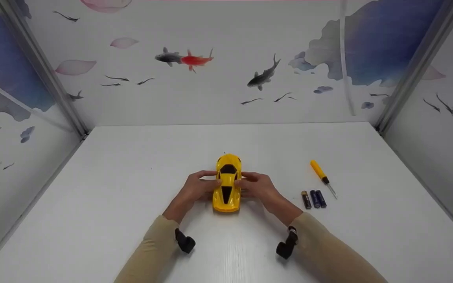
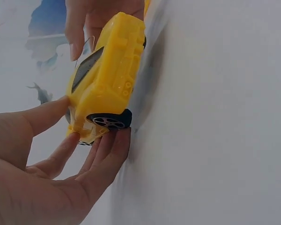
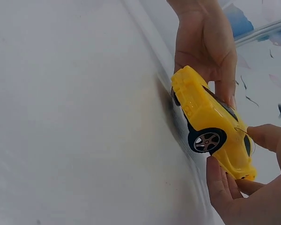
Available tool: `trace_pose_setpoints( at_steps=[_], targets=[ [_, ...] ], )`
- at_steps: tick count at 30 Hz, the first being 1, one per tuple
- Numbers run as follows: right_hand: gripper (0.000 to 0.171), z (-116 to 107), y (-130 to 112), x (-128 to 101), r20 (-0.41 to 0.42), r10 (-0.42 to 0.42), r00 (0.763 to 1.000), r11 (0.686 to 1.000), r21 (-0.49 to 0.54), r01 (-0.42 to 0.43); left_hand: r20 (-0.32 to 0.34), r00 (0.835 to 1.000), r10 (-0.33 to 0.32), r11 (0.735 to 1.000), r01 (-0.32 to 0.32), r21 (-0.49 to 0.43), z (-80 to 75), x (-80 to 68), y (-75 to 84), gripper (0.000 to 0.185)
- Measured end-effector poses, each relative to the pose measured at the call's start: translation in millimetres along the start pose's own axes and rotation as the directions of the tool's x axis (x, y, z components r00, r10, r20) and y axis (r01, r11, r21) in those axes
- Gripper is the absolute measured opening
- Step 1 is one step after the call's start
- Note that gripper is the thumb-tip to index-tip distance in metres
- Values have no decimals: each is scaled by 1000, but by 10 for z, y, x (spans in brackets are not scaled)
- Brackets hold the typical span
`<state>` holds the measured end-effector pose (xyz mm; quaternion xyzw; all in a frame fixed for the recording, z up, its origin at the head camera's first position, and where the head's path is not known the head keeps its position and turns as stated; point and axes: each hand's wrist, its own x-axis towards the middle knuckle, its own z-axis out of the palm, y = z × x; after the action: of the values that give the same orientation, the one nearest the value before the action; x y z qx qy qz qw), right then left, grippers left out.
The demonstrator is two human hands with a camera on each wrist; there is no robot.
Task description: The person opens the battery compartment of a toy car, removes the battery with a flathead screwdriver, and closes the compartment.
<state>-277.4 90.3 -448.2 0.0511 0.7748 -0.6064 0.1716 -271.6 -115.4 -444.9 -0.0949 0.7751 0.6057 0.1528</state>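
A yellow toy car (image 1: 227, 196) with black windows is held between both hands at the middle of the white table. My left hand (image 1: 198, 188) grips its left side, the thumb on top near the window and the fingers along the lower edge. On the opposite side my right hand (image 1: 258, 186) holds it the same way. In the left wrist view the toy car (image 2: 114, 70) shows a black wheel (image 2: 111, 119) just above the left fingertips. The right wrist view shows another wheel (image 3: 207, 140) close to the right fingers.
Three batteries (image 1: 315, 199) lie side by side on the table (image 1: 112, 196), right of the right hand. Behind them is a screwdriver (image 1: 319, 170) with a yellow handle, its tip toward the front right. Walls with painted fish (image 1: 264, 76) enclose the back and sides.
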Motion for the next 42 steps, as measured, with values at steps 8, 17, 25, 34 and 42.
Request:
trace_pose_setpoints(
  at_steps=[8,17,25,34,42],
  targets=[
    [63,95,-43,-7,1,7,1000,1000,6,-7,-32,999,3,1000,-2,23,-55,10,5,52],
    [66,226,-127,86,11,42,999,999,25,-42,-75,997,-4,998,8,59,-151,6,17,51],
    [66,302,-177,167,60,36,998,997,62,-39,-91,996,8,995,1,97,-241,-1,43,51],
    [64,394,-213,220,70,55,996,995,80,-61,-101,995,-10,989,25,143,-303,11,77,52],
    [61,458,-220,247,59,56,997,996,64,-60,-104,994,-29,983,48,177,-336,42,81,52]
  ],
)
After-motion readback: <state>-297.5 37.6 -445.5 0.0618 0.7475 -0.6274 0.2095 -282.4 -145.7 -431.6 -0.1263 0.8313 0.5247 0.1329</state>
